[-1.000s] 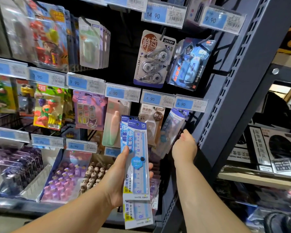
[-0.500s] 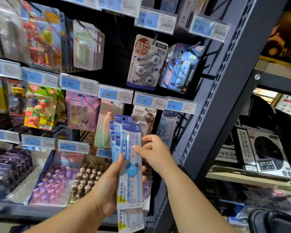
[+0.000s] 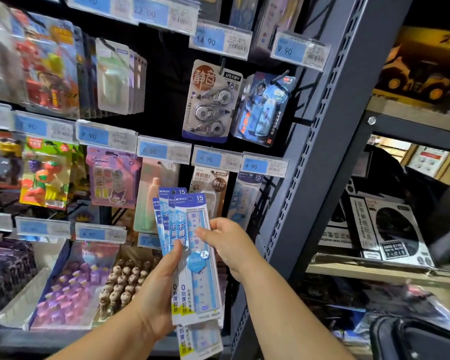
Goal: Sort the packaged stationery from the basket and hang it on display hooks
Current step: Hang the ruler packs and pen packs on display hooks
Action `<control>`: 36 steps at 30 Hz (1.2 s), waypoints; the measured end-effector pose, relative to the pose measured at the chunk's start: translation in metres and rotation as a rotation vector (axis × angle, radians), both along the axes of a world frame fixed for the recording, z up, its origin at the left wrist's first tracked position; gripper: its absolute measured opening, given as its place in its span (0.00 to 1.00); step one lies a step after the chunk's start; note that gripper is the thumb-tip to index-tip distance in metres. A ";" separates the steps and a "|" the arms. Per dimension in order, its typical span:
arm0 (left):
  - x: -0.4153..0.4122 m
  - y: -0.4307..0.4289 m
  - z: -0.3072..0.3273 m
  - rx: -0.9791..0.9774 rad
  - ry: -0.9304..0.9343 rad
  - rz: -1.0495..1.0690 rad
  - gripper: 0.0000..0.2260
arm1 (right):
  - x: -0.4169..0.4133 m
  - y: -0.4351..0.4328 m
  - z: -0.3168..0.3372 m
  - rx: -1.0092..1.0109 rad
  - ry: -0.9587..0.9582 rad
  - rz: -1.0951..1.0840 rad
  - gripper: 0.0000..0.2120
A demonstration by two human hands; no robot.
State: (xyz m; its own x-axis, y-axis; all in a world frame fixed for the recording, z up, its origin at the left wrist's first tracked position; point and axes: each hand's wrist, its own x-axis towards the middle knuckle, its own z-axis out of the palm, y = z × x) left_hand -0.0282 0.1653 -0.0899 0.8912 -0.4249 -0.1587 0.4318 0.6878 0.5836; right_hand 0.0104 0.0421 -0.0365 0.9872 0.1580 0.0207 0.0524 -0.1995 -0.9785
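Blue ruler packs (image 3: 166, 203) fanned in left hand (image 3: 153, 300) grip; right hand (image 3: 227, 242) fingers pinch front pack (image 3: 200, 289). Risk: pull w/o firm clamp drags rear packs loose.

We cannot count the fanned ruler packs (image 3: 200, 289), because each covers most of the one behind it and the lowest nearly reaches the bottom edge. The left hand (image 3: 153, 294) shows only its thumb in front, and its fingers lie hidden behind the packs. The right hand (image 3: 231, 245) has its fingertips out of sight past the front pack's edge. On the left, a price tag (image 3: 31, 126) is smeared and we cannot read its first digit. A dark container (image 3: 413, 339) is cut off by the lower right corner.
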 end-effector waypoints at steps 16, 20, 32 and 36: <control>-0.001 -0.002 0.010 0.176 -0.041 0.015 0.19 | 0.003 -0.039 0.000 0.275 0.034 -0.129 0.11; -0.002 0.003 0.010 0.236 -0.023 0.067 0.20 | 0.013 -0.049 -0.011 0.288 0.045 -0.351 0.10; 0.001 0.006 0.014 0.243 -0.018 0.043 0.17 | 0.045 -0.050 -0.017 0.142 -0.102 -0.665 0.14; 0.002 0.007 0.016 0.224 -0.001 0.049 0.21 | 0.052 -0.049 -0.017 0.124 -0.121 -0.705 0.15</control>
State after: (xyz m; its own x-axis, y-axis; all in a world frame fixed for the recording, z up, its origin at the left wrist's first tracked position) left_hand -0.0265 0.1723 -0.0737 0.9103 -0.3353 -0.2429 0.4001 0.5613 0.7245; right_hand 0.0627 -0.0069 -0.0533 0.8429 -0.5261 0.1126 0.0614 -0.1138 -0.9916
